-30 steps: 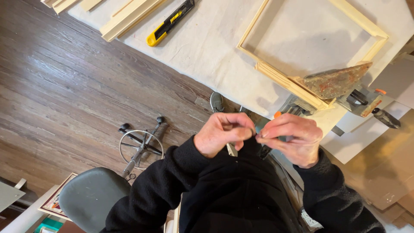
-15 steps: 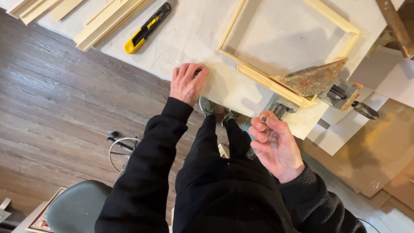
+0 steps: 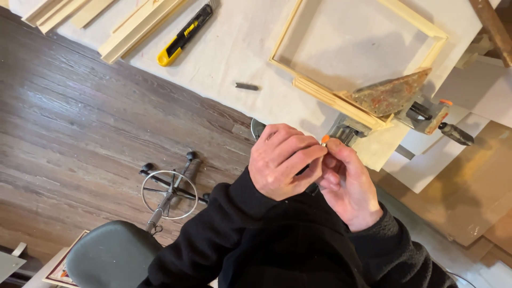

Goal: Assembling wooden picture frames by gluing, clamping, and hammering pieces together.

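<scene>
Below the bench [image 3: 234,53] edge, the left hand [image 3: 282,162] has come back from the cloth to join the right hand [image 3: 346,186]. Both grips now pinch one small orange-tipped tool [image 3: 325,140]; a dark little piece [image 3: 246,86] lies left on the bench.

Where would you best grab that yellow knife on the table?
Probably around the middle of the knife, fingers closing across its narrow width from above. It lies flat on the table, slanted, with bare cloth on both long sides, so nothing blocks a top-down pinch there.
</scene>
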